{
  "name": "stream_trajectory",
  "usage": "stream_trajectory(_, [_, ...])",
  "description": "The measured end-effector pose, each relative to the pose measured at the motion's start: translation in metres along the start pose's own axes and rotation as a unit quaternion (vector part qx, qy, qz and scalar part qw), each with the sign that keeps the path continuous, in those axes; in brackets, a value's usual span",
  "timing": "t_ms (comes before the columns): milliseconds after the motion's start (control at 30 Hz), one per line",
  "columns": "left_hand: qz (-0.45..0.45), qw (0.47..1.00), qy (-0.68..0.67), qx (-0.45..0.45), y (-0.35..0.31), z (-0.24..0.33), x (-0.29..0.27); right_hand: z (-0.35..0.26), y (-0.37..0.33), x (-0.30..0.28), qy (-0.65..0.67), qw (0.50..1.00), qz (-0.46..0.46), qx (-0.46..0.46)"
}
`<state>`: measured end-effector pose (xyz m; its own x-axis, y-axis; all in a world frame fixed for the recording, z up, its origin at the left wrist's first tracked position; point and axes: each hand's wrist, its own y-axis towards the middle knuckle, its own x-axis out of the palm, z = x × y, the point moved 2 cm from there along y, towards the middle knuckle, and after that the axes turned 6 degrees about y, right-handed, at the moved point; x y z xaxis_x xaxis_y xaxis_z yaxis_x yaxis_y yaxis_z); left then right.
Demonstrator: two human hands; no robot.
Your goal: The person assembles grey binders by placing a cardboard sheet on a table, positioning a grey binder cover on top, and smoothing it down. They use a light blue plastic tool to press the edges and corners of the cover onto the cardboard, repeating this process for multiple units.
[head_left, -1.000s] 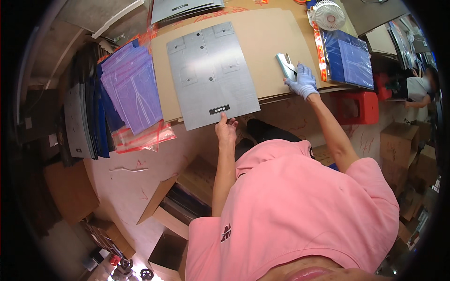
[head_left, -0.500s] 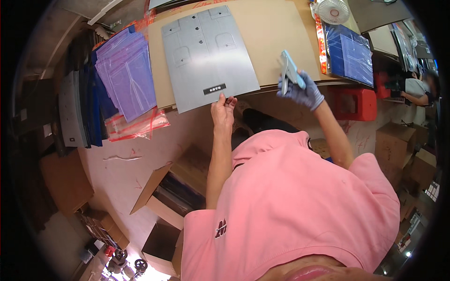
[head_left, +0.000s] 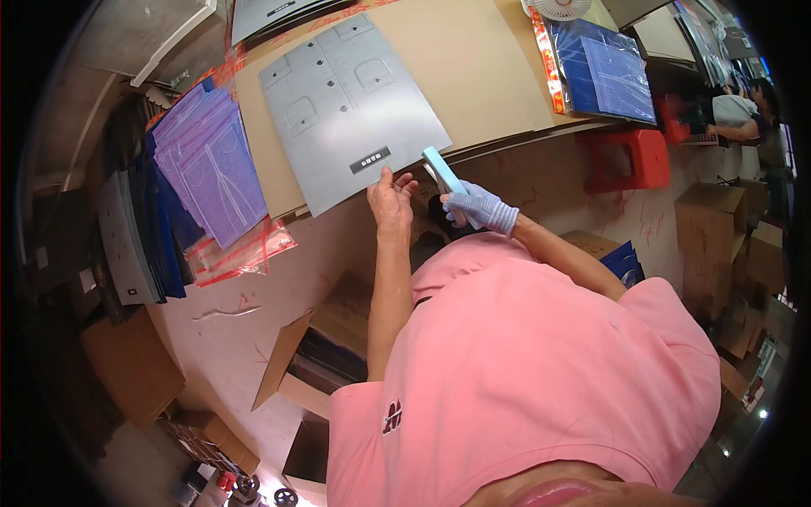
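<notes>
A flat grey sheet (head_left: 393, 118) with pocket-like outlines, small dark round studs and a black label lies on the cardboard-topped table. My bare left hand (head_left: 391, 204) is at its near edge, thumb on top beside the label and the curled fingers at or below the edge. My right hand (head_left: 483, 209), in a pale knitted glove, is closed around a light blue stapler (head_left: 443, 169). The stapler's front end is beside the sheet's near right corner; whether they touch I cannot tell.
Purple printed sheets (head_left: 207, 160) lie left of the grey one, with red-edged clear plastic (head_left: 241, 252) below. Blue packs (head_left: 604, 72) are at the right, near a fan (head_left: 562, 7). A red stool (head_left: 629, 160) and an open carton (head_left: 296, 359) stand on the floor. A co-worker (head_left: 739, 114) is far right.
My right hand has brought the stapler leftward and down to the grey sheet's near right corner. My left hand stays at the near edge. The whole view has shifted a little.
</notes>
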<state>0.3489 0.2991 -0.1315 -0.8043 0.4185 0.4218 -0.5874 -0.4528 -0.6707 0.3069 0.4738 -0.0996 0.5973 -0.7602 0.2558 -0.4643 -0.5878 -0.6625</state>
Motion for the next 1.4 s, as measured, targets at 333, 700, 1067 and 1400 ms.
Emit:
stream_trajectory(333, [0.007,1.0,0.005,0.007,-0.006,-0.001,0.01,-0.009,0.004,0.015,-0.136,0.987,0.075,-0.043])
stream_trajectory(700, [-0.001,1.0,-0.008,0.004,-0.009,-0.003,0.013,-0.019,0.023,0.024,-0.09,0.99,0.106,-0.023])
stream_trajectory(1067, [0.104,0.991,-0.06,0.06,0.001,0.021,-0.03,-0.02,0.037,-0.004,-0.058,0.991,0.116,-0.008])
stream_trajectory(1400, [0.048,0.999,0.011,-0.024,0.006,0.008,-0.035,0.001,0.031,0.032,-0.258,0.966,0.017,0.005])
